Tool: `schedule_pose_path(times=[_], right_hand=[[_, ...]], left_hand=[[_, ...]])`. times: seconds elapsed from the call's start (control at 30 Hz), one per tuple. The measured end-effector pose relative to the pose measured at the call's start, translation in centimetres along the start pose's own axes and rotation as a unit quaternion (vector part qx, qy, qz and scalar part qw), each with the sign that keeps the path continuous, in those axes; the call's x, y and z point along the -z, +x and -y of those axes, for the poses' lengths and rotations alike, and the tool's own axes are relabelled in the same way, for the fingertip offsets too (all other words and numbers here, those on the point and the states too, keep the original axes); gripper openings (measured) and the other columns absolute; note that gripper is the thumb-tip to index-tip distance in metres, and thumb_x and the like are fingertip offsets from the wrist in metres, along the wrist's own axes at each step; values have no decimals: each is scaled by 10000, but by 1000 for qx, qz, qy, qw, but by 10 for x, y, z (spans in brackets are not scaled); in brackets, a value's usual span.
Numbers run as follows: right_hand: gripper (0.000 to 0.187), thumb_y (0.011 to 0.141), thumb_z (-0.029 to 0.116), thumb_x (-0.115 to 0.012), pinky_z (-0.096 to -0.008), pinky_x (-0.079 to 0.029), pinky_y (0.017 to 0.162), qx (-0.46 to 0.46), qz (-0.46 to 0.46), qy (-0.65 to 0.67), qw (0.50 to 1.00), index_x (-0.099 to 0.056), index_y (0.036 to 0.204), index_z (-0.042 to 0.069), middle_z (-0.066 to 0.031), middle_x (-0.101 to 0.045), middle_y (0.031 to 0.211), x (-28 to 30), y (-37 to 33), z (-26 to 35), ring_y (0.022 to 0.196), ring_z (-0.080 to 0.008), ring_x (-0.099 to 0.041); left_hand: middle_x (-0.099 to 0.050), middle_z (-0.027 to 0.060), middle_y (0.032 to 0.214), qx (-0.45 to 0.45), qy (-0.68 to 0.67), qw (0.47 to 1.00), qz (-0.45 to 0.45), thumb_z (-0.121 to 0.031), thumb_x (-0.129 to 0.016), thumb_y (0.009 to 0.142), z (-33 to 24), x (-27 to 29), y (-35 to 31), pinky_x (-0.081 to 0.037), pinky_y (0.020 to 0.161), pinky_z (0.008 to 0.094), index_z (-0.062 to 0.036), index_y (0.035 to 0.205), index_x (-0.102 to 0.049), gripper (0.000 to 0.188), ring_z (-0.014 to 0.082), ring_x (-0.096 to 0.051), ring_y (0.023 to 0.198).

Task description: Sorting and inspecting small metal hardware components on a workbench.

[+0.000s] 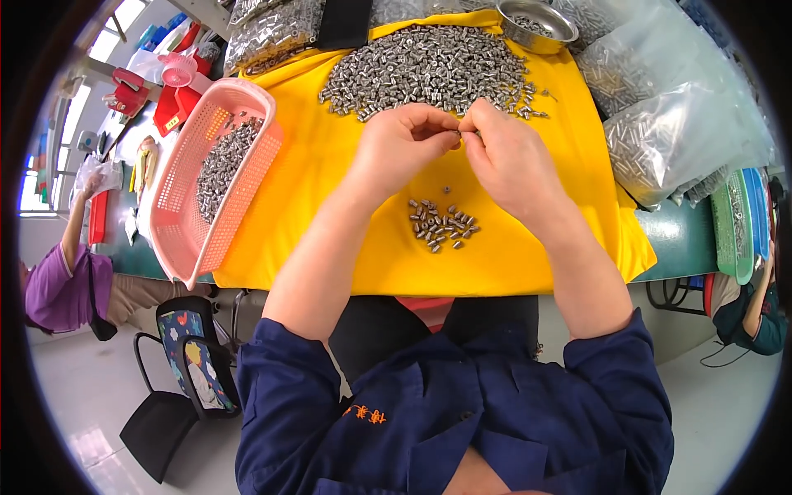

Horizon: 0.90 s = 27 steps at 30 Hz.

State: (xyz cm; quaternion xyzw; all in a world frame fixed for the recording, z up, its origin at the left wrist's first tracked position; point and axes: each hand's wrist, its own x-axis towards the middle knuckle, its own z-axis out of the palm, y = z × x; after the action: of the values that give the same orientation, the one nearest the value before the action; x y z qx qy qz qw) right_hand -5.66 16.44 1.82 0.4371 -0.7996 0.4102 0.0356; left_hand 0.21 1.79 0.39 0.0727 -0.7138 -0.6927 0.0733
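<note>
Meeting over the cloth [318, 161], the left hand [403, 148] and right hand [510, 161] are pinching a tiny part [459, 134], mostly hidden, between them. A heap [429, 70] of metal pieces is lying just beyond, a small pile [441, 226] is sitting nearer, and a basket [176, 173] is holding more at left.

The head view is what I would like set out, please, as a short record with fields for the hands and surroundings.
Left hand: thumb and fingers pinched, meeting the right hand
Right hand: pinched likewise; anything held is too hidden to identify
Surface: yellow cloth over a green table
Large pile: small metal parts, beyond the hands
Small pile: similar parts, nearer the body
Left side: pink basket holding metal parts
Far right: metal bowl; clear bags of parts
</note>
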Motion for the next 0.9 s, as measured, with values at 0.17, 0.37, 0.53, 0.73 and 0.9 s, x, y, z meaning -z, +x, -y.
schedule_pose_path(times=[0.17, 0.37, 0.53, 0.73, 0.9], right_hand=[[66, 779, 75, -494, -401, -425, 585, -39, -17, 26, 999, -467, 798, 18, -154, -556, 691, 8, 2, 2, 662, -336, -547], [73, 777, 75, -510, -358, -418, 543, -64, -18, 86, 994, -494, 821, 19, -136, -562, 679, 12, 4, 1, 597, -281, -542], [81, 778, 88, -524, -329, -404, 512, -92, 7, 96, 991, -502, 813, 19, -122, -563, 666, 14, 4, 5, 552, -240, -524], [67, 772, 76, -526, -283, -385, 496, -71, -11, 163, 984, -511, 807, 22, -83, -556, 659, 8, 4, 0, 536, -155, -490], [59, 769, 69, -524, -270, -385, 498, -65, -13, 183, 981, -511, 802, 23, -72, -554, 657, 8, 4, 0, 536, -143, -481]], left_hand=[[-643, 40, 800, 1, 161, 985, -67, -29, -600, 755, 10, 11, 6, -478, 641, 208, -9, 890, -626, 139, 81, -593, 713], [-616, 50, 876, -6, 1, 1000, -10, 3, -581, 788, 6, 9, 3, -463, 712, 208, 3, 953, -593, 165, 96, -584, 805], [-614, 30, 841, -12, 1, 1000, -14, -31, -586, 796, 9, 11, 3, -465, 708, 208, -5, 968, -594, 174, 89, -584, 772], [-612, 61, 862, 59, -263, 961, 53, -31, -585, 807, 7, 11, 1, -512, 715, 257, -13, 932, -576, 126, 158, -614, 799], [-614, 86, 869, 56, -304, 948, 77, -29, -579, 813, 10, 12, 1, -532, 715, 276, -9, 923, -569, 113, 173, -621, 786]])
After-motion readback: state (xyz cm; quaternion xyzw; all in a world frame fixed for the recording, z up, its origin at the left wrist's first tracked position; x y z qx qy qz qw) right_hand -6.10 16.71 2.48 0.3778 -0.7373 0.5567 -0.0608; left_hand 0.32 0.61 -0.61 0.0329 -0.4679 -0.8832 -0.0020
